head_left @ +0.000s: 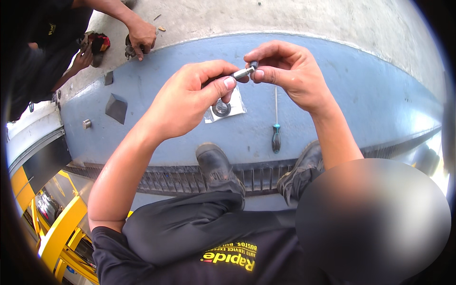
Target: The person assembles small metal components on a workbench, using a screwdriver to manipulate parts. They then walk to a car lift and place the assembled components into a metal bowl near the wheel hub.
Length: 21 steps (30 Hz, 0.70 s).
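Nearest the camera, at 6 o'clock, lie the person's dark trousers (190,228) and a dark shirt with yellow print, with a blurred patch at 4 o'clock. Just beyond, two worn dark shoes (216,164) rest on a ribbed metal grating (171,178) that runs along the edge of a blue painted platform (370,95).

Above the shoes, near the middle, both forearms rise to meet. The left hand (185,102) has its fingers (227,84) closed, thumb and forefinger pinching one end of a small silver metal cylinder (243,72). The right hand (285,71) at 1 o'clock is likewise closed, its fingertips gripping the cylinder's dark far end. The cylinder is held in the air between the two hands, above the platform, just above centre.

Directly beneath the hands, on the blue surface, lies a clear plastic bag (235,107) with a round dark ring-shaped part (221,109) on it. Just right of it, a slim screwdriver (276,126) with a green-and-black handle lies with its shaft pointing toward 12 o'clock.

Toward 9 o'clock a grey triangular plate (116,108) and a small metal stud (86,124) sit on the platform. Farthest off, at 11 o'clock, another person's hand (141,37) rests on the concrete (285,16) by a dark tool, and that person's other hand is beside a red-and-black object (99,45).
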### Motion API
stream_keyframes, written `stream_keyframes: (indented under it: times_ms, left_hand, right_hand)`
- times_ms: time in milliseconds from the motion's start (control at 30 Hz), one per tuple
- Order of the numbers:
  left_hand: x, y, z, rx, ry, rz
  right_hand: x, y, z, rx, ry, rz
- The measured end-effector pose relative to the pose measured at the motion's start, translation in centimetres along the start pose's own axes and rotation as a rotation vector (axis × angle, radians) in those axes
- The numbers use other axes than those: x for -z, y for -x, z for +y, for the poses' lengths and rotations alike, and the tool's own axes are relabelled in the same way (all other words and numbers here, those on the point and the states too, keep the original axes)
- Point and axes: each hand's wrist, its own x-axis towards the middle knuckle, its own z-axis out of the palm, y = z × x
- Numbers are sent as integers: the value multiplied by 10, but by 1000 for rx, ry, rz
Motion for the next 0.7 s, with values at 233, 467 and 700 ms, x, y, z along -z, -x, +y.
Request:
stream_keyframes:
  times_ms: [233, 467, 700]
  left_hand:
    - [1, 1, -1, -33, 1, 16]
    - [2, 2, -3, -41, 13, 20]
    - [1, -3, -11, 64, -8, 17]
  right_hand:
    - [0, 2, -5, 73, 79, -5]
    - [2, 1, -8, 84, 109, -7]
    - [5, -1, 14, -58, 25, -25]
